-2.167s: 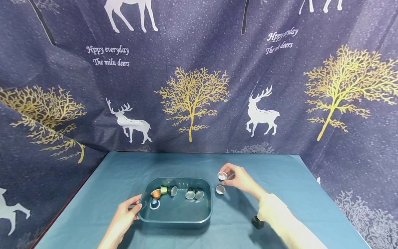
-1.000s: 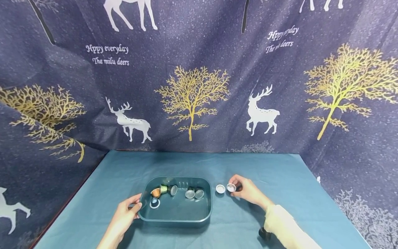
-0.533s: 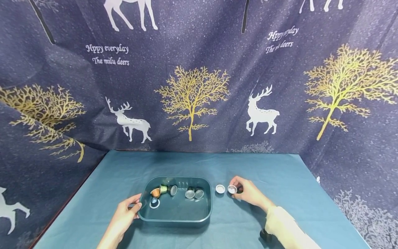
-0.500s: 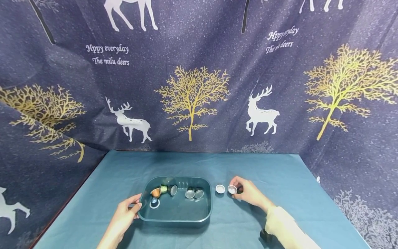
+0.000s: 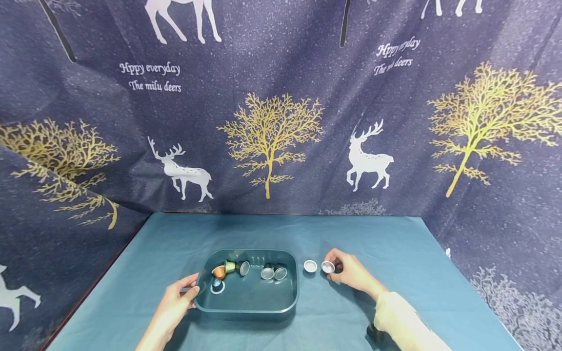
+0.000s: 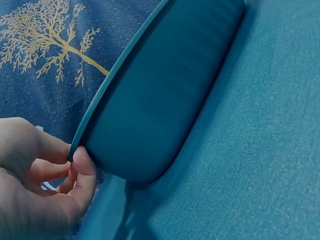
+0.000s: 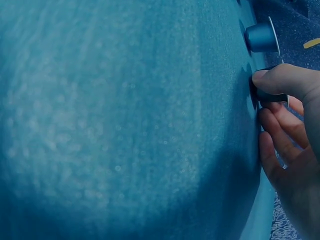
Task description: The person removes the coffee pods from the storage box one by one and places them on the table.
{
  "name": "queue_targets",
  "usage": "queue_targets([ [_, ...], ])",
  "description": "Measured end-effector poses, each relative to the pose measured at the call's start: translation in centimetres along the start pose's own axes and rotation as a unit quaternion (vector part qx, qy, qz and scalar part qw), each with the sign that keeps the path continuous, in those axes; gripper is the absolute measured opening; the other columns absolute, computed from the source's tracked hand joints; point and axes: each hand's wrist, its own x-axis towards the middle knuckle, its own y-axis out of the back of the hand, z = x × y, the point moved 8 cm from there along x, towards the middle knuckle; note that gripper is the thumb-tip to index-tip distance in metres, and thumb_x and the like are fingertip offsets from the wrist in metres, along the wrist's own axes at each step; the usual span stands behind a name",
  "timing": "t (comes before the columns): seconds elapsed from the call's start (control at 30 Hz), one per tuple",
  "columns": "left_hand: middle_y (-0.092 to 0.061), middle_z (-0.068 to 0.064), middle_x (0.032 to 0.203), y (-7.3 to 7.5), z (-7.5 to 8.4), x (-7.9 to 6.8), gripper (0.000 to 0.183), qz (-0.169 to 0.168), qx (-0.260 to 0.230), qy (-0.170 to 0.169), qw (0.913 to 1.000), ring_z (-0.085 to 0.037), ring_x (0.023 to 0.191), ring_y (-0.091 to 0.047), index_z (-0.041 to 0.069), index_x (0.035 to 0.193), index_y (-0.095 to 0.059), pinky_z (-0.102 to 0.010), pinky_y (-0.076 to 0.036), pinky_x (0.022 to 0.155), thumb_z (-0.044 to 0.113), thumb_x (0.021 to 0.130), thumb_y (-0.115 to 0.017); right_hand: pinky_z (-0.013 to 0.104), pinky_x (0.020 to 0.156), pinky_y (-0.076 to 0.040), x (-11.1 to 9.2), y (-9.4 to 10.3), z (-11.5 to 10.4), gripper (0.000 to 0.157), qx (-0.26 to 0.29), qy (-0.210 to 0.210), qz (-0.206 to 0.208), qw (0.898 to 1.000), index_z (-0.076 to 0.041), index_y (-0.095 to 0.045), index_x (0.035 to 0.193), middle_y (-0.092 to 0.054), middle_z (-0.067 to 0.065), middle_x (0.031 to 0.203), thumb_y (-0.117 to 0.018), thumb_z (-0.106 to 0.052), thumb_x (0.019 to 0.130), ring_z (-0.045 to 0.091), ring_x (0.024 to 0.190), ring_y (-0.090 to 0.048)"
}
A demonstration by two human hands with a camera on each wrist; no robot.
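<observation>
My left hand (image 5: 177,300) pinches the left rim of a dark teal tray (image 5: 246,310), thumb outside the wall in the left wrist view. Inside lie several coffee capsules: a copper one (image 5: 219,272), a light green one (image 5: 230,266), a blue one (image 5: 217,283) and others with silver lids. To the tray's right, my right hand (image 5: 349,270) holds a dark coffee capsule (image 5: 328,267) between thumb and fingers, silver lid facing up, down at the cloth. A second capsule (image 5: 310,266) stands lid-up just left of it, apart from the hand; its blue-looking side (image 7: 261,38) shows in the right wrist view.
A teal cloth (image 5: 254,231) covers the table. Behind it hangs a dark blue curtain (image 5: 298,63) printed with deer and gold trees. A black object (image 5: 374,333) shows beneath the right wrist, partly behind the sleeve (image 5: 401,317).
The right hand has carried its capsule from behind the standing capsule to its right and down to the cloth. Over the last half second it has hardly moved. The left hand keeps its place.
</observation>
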Motion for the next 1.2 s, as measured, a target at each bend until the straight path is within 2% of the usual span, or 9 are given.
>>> queue_targets([
  [0.47,-0.052,-0.021,0.120,-0.03,0.09,-0.12,0.046,-0.004,-0.003,-0.002,1.0000,-0.015,0.076,-0.056,-0.009,0.142,-0.046,-0.028,-0.051,0.063,0.003,0.098,-0.050,0.023,0.076,-0.055,0.19,0.09,0.13,0.033,-0.012,-0.008,0.009,1.000,-0.016,-0.059,0.101,-0.067,-0.003,0.092,-0.079,-0.005,0.078,0.006,0.086,-0.065],
  [0.6,-0.052,-0.020,0.120,-0.06,0.03,-0.05,0.046,-0.005,-0.005,0.001,1.0000,-0.015,0.076,-0.056,-0.009,0.142,-0.046,-0.028,-0.050,0.064,0.004,0.098,-0.050,0.024,0.076,-0.055,0.16,0.14,-0.04,0.035,-0.008,0.001,0.008,1.000,-0.013,-0.060,0.105,-0.068,0.000,0.094,-0.080,-0.006,0.077,0.008,0.087,-0.065],
  [0.8,-0.052,-0.021,0.120,-0.01,0.01,-0.11,0.046,-0.004,-0.003,-0.001,1.0000,-0.015,0.075,-0.056,-0.009,0.142,-0.046,-0.028,-0.051,0.064,0.004,0.098,-0.049,0.027,0.078,-0.055,0.07,0.14,-0.14,0.053,-0.012,0.014,-0.002,1.000,-0.005,-0.059,0.123,-0.069,0.004,0.097,-0.083,-0.014,0.077,0.013,0.087,-0.066],
  [0.97,-0.052,-0.021,0.121,0.01,0.00,-0.19,0.046,-0.003,0.000,-0.001,1.0000,-0.014,0.075,-0.055,-0.009,0.142,-0.046,-0.027,-0.051,0.064,0.004,0.097,-0.050,0.026,0.082,-0.054,0.04,0.07,-0.06,0.072,-0.012,0.004,-0.015,1.000,-0.007,-0.051,0.139,-0.069,0.003,0.102,-0.084,-0.023,0.077,0.013,0.090,-0.066],
  [1.2,-0.052,-0.021,0.120,-0.06,0.04,-0.04,0.046,-0.002,0.001,0.002,1.0000,-0.015,0.078,-0.056,-0.009,0.141,-0.046,-0.028,-0.051,0.064,0.004,0.097,-0.050,0.027,0.086,-0.054,0.05,-0.01,0.12,0.080,-0.001,-0.010,-0.031,0.999,-0.008,-0.046,0.144,-0.068,0.004,0.107,-0.084,-0.031,0.078,0.015,0.096,-0.066],
])
